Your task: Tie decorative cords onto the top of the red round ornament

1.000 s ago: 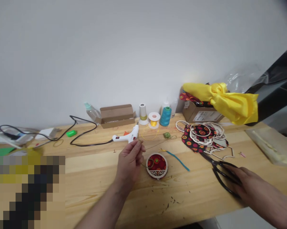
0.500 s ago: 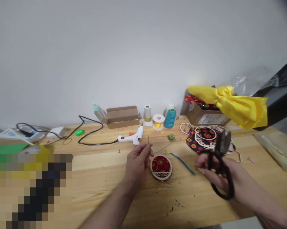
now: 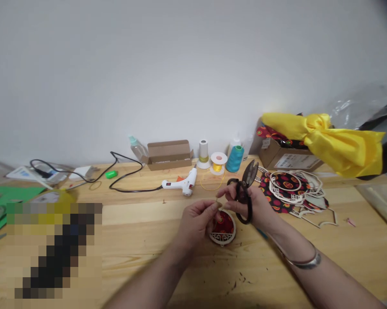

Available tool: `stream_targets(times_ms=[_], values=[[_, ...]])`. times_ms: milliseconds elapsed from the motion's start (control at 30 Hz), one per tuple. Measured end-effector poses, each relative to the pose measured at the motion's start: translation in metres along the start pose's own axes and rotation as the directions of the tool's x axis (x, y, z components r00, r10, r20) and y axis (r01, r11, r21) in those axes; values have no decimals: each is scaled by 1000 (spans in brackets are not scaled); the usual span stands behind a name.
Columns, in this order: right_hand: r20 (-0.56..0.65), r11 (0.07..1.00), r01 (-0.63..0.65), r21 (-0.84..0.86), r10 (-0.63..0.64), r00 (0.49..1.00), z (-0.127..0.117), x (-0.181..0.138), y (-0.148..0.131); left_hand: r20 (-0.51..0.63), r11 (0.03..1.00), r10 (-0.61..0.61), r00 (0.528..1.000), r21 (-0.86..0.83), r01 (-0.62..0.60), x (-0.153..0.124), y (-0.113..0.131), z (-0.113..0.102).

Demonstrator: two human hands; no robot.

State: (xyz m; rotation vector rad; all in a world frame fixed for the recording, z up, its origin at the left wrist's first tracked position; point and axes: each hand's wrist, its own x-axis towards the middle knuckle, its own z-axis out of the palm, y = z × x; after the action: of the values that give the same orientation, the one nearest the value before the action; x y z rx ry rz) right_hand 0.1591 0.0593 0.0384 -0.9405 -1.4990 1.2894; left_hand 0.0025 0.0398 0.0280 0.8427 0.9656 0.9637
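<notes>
My left hand [image 3: 198, 219] pinches a thin olive cord [image 3: 217, 199] between thumb and forefinger. My right hand [image 3: 256, 206] holds black-handled scissors [image 3: 250, 173] hooked over its fingers, blades up and away from the cord. Its thumb and fingertips come close to the left fingertips at the cord; whether they grip it I cannot make out. Just below both hands lies a round pendant [image 3: 224, 237] with a pale lattice frame over red patterned fabric, its left side partly covered by my left hand. A bit of teal cord [image 3: 262, 233] shows under my right forearm.
Behind are a white glue gun [image 3: 180, 184], a yellow thread spool [image 3: 218, 163], a teal thread cone [image 3: 235, 159] and an open cardboard box [image 3: 169, 162]. Lattice frames [image 3: 285, 199] on patterned fabric lie right, before a carton [image 3: 293, 159] with yellow cloth [image 3: 344, 146]. Dark scraps dot the front.
My right hand has swung left with the scissors, up to my left hand above the pendant. It now covers the green coil and most of the teal cord. The view has shifted slightly.
</notes>
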Motion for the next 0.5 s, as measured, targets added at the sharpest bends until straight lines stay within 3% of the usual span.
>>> stream_targets(times_ms=[200, 500], values=[[92, 999, -31, 33, 28, 995, 1, -3, -1, 72, 998, -51, 996, 38, 48, 0, -6, 0], [89, 989, -82, 125, 72, 993, 5, -6, 4, 61, 995, -97, 993, 19, 96, -3, -2, 3]])
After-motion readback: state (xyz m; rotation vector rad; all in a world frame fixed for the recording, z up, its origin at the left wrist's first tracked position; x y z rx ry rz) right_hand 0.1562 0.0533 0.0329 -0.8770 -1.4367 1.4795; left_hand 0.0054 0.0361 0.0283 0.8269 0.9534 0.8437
